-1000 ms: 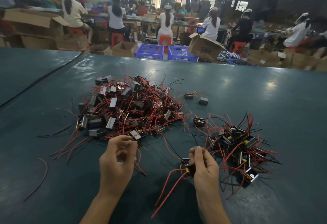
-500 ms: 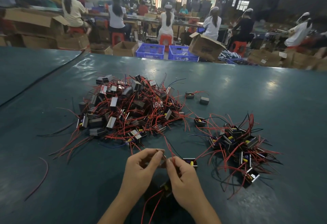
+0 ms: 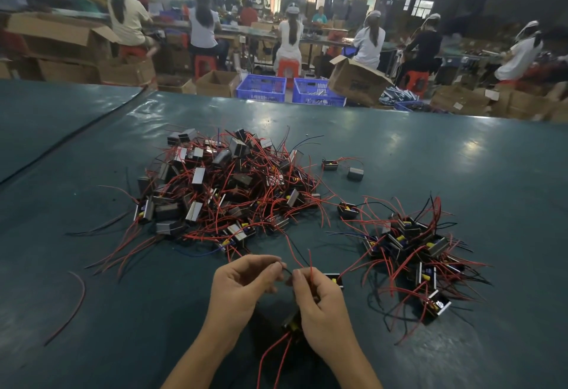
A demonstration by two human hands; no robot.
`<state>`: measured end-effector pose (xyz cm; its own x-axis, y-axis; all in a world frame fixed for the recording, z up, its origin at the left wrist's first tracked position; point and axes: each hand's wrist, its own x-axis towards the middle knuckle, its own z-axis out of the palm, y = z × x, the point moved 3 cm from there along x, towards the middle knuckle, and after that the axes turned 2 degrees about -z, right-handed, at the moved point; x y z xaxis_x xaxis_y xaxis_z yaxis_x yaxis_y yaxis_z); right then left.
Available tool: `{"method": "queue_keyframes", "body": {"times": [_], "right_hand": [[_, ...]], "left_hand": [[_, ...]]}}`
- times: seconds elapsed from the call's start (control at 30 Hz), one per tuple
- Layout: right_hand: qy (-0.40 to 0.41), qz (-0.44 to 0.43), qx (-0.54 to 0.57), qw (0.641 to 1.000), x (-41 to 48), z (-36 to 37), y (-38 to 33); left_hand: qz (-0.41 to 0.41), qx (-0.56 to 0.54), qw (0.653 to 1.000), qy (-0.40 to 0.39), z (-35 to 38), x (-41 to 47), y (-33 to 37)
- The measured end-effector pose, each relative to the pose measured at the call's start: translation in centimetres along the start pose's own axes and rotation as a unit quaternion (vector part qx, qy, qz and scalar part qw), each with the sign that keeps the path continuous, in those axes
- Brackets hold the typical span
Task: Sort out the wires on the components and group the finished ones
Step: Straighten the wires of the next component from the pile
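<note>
The left hand (image 3: 242, 284), low in the frame's centre, pinches a thin dark wire (image 3: 287, 271) between thumb and forefinger. The right hand (image 3: 321, 311) meets it fingertip to fingertip, curled round the component (image 3: 292, 324) tucked under its palm, with red leads trailing down. The step looks like straightening this piece's wires. Next it likely goes to the finished group (image 3: 412, 253) at centre right. The unsorted pile (image 3: 221, 185) lies beyond, left of centre. A second ago the hands were apart; they have since come together.
</note>
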<state>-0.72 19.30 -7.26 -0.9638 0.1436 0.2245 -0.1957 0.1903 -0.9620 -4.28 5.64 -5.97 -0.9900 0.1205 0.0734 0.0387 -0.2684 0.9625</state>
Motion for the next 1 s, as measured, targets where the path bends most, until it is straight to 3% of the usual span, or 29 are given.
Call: {"method": "queue_keyframes", "body": {"times": [0.13, 0.3, 0.4, 0.5, 0.6, 0.67, 0.77, 0.9, 1.0], "right_hand": [[-0.035, 0.011, 0.006, 0.999, 0.0, 0.3, -0.2], [-0.065, 0.025, 0.013, 0.997, 0.0, 0.5, -0.4], [-0.036, 0.020, 0.011, 0.999, 0.0, 0.3, -0.2], [-0.010, 0.000, -0.065, 0.998, -0.1, 0.1, -0.1], [0.006, -0.039, -0.224, 0.974, -0.4, 0.0, 0.0], [0.006, -0.090, -0.314, 0.945, -0.5, 0.1, -0.3], [-0.013, -0.137, -0.371, 0.918, -0.6, 0.5, -0.6], [-0.017, -0.141, -0.380, 0.914, -0.7, 0.5, -0.7], [0.017, -0.157, -0.393, 0.906, -0.6, 0.5, -1.3]], "left_hand": [[-0.018, -0.003, 1.000, -0.016, -0.7, 0.3, 0.0], [-0.071, -0.060, 0.990, -0.109, -1.2, 0.6, -0.3], [-0.091, -0.024, 0.995, -0.043, -1.2, 0.5, -0.3], [0.045, 0.164, 0.982, 0.083, -1.6, 0.3, 0.3], [0.262, 0.363, 0.886, 0.123, -1.6, -0.3, 1.6], [0.313, 0.400, 0.857, 0.089, -1.1, -0.6, 1.9], [0.271, 0.378, 0.885, 0.022, -0.3, -0.8, 1.8], [0.199, 0.265, 0.943, 0.018, 0.0, -0.8, 1.7], [0.136, 0.216, 0.967, 0.023, 0.3, -0.8, 1.5]]}}
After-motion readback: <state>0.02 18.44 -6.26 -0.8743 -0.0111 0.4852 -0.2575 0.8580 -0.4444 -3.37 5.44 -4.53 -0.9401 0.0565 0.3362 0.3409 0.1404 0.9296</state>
